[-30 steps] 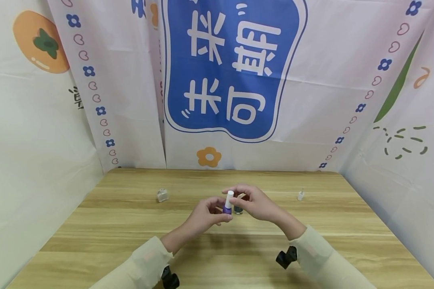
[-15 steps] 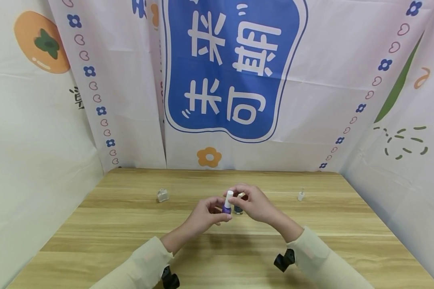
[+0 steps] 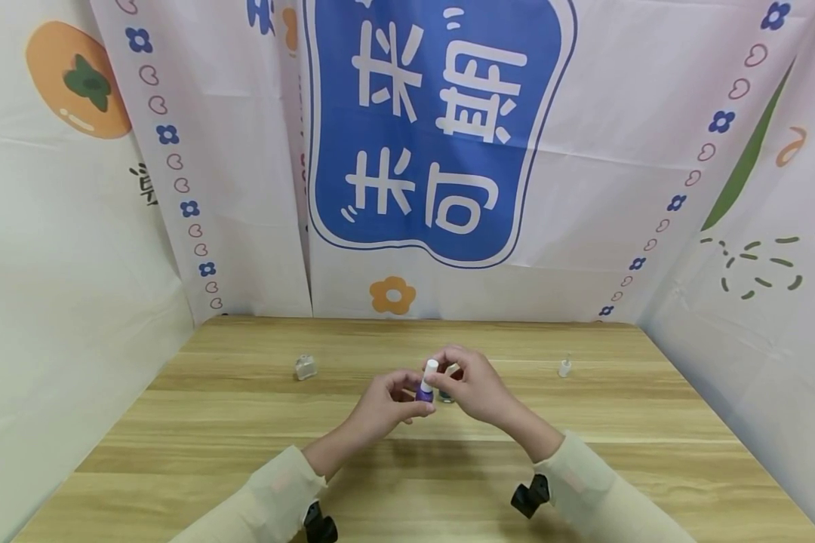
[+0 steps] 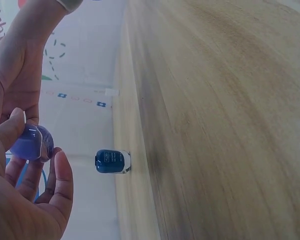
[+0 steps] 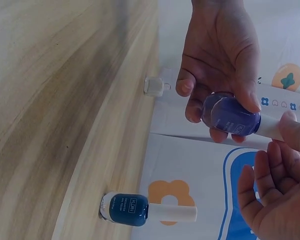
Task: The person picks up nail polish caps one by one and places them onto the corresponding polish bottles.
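Observation:
A bottle of purple nail polish with a white cap is held above the table in both hands. My left hand grips the glass body between thumb and fingers, clearly seen in the right wrist view, where the purple bottle lies sideways in the picture. Finger and thumb of my right hand pinch the white cap. Just behind, partly hidden by the right hand in the head view, stands a teal nail polish bottle with its own white cap.
On the table, a small clear glass bottle without a cap stands at left. A white cap with its brush pointing up stands at right. Printed cloth hangs behind and along both sides.
My right hand and forearm have shifted slightly left, still at the cap. The purple bottle has moved slightly left in the left hand's grip.

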### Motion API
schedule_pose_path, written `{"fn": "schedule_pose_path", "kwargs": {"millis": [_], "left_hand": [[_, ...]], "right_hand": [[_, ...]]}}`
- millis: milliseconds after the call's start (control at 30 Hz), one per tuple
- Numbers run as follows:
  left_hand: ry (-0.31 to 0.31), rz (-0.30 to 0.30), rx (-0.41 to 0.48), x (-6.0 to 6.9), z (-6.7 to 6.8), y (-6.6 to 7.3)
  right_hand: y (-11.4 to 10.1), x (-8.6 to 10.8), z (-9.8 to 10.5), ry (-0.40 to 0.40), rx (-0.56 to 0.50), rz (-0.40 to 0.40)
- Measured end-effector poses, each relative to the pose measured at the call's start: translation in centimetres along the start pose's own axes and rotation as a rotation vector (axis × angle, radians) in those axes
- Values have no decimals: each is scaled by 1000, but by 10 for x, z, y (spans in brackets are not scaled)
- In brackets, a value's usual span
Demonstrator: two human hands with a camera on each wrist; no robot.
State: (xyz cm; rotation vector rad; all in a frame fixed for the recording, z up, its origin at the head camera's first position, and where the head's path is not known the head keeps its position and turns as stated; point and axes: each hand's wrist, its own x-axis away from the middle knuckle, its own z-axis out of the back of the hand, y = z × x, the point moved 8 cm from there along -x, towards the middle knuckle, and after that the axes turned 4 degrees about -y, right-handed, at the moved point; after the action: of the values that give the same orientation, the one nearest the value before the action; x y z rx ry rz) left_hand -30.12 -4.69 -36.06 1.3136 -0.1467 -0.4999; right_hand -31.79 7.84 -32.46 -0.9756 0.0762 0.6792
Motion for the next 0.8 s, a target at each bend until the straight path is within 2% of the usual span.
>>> {"fn": "schedule_pose_path", "kwargs": {"millis": [67,200,433,800], "left_hand": [[2,-13,4,2,0,6],[8,-22,5,3,0,7],[26,-3,-2,-10,3,-26],[41,15,-5,-10,6,-24]], "right_hand": [[0,0,0,7,1,-3],[1,0,0,11,-6,1],[5,0,-3,13,-25,2],[6,-1,-1,28,-42,-25]]}}
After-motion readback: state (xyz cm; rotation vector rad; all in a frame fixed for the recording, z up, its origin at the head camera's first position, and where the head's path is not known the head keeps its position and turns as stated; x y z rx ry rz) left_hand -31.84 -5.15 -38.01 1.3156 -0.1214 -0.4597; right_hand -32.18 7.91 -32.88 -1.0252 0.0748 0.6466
